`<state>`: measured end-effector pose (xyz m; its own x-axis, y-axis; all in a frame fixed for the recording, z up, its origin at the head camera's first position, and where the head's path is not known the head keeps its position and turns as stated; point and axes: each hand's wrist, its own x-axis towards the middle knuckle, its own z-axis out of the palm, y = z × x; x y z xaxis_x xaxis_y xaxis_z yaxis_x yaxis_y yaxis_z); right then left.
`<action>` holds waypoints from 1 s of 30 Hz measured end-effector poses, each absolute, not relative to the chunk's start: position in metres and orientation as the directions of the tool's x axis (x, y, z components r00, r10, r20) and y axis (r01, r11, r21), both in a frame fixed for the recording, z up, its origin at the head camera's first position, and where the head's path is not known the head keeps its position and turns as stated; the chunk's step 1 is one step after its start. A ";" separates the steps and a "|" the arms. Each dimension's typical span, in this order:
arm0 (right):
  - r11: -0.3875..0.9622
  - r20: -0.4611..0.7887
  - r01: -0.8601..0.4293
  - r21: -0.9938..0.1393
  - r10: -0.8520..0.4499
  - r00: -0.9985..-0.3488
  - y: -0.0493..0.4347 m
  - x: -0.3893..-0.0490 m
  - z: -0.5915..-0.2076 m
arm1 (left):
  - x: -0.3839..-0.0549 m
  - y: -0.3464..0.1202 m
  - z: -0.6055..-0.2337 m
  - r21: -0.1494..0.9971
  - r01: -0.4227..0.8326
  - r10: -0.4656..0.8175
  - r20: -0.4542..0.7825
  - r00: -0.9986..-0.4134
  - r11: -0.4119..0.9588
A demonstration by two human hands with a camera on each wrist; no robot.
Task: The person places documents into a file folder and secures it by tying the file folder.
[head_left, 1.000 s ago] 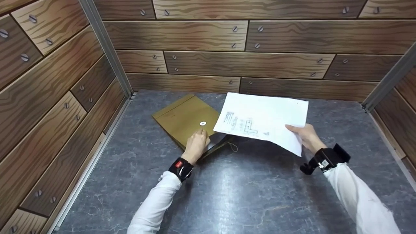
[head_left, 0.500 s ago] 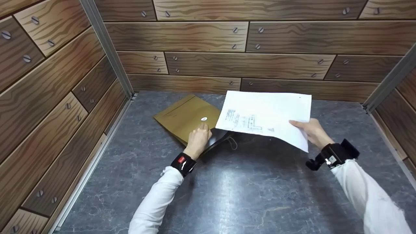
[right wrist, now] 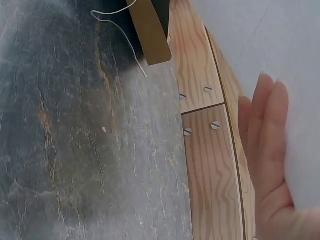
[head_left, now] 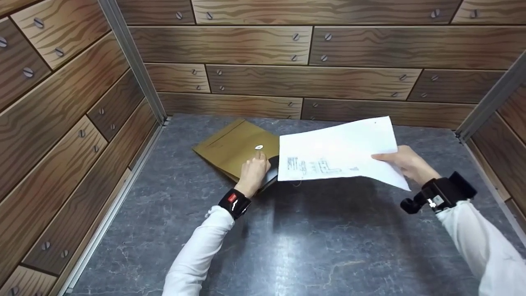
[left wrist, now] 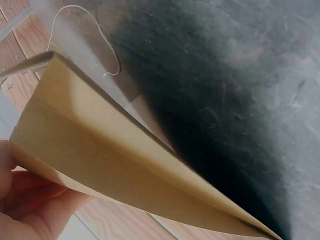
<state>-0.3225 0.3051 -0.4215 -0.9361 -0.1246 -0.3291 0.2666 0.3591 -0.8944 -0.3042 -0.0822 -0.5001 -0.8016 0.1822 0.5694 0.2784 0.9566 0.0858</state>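
A brown paper document envelope (head_left: 230,144) with a white button lies at the back left, its mouth towards the person. My left hand (head_left: 253,172) pinches the upper edge of that mouth. In the left wrist view the envelope (left wrist: 115,145) gapes open, its inside visible, and a thin white string (left wrist: 107,42) trails from it. Above the tabletop, my right hand (head_left: 407,162) holds white paper (head_left: 341,148) by its right side, thumb on top. Printed text and a line drawing show on it. Fingers (right wrist: 270,130) lie flat under the paper in the right wrist view.
A dark grey marbled tabletop (head_left: 320,242) lies beneath. Wood-plank-patterned walls (head_left: 263,45) enclose it at the back and both sides, with metal strips (head_left: 133,57) at the corners. Each wrist wears a black camera band.
My right hand has moved right, and the paper has swung so its left edge is lower and covers the string. The left hand has shifted slightly up along the envelope's mouth.
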 end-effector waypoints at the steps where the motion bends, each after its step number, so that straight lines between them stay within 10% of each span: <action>1: 0.368 -0.337 0.271 -0.890 -0.127 -0.933 0.306 -0.322 -0.422 | -0.305 -0.082 -0.499 0.086 0.276 0.180 0.570 -0.802 0.957; 30: 0.527 -0.414 0.287 -0.800 -0.138 -0.900 0.314 -0.307 -0.418 | -0.308 -0.074 -0.496 0.068 0.277 0.185 0.590 -0.786 0.959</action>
<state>-0.3072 0.3137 -0.4185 -0.9000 -0.1375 -0.4137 0.2872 0.5268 -0.8000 -0.3082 -0.0736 -0.4964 -0.7862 0.1855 0.5895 0.2769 0.9585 0.0677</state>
